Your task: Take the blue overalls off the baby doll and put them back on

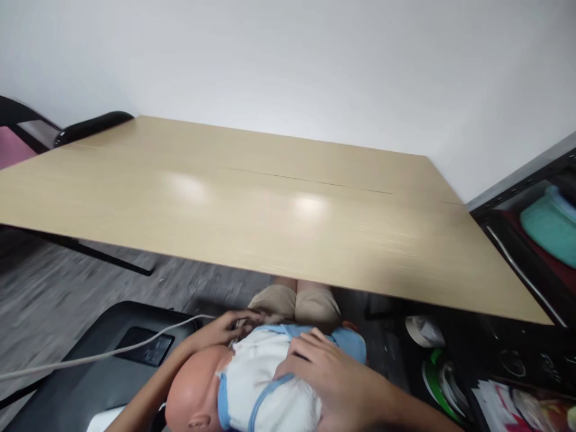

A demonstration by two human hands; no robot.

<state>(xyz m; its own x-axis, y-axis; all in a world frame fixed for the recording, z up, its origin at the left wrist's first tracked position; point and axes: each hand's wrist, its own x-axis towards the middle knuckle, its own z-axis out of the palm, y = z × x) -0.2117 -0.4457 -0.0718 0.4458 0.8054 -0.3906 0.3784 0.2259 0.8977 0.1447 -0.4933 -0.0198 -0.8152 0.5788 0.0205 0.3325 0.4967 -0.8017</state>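
Observation:
A baby doll point(189, 384) lies across my lap, its bald head to the left. It wears a white cloth garment point(256, 372) with blue trim. My right hand point(319, 366) is curved over the doll's body, fingers bent round the garment and thumb apart. Past the doll's head, my left hand point(234, 329) is beside its upper body with fingers extended and spaced apart. Those fingertips are slightly blurred, and I cannot tell whether they touch the doll. My right palm and the doll's underside are hidden.
A wood-coloured table point(252, 216) stretches ahead against a white wall. On my left, a black chair seat point(67, 390) carries a phone point(146, 346) with a pale cable point(121, 349) across it. A dark shelf point(490, 348) with rolls of tape and a teal item point(549, 225) stands at right.

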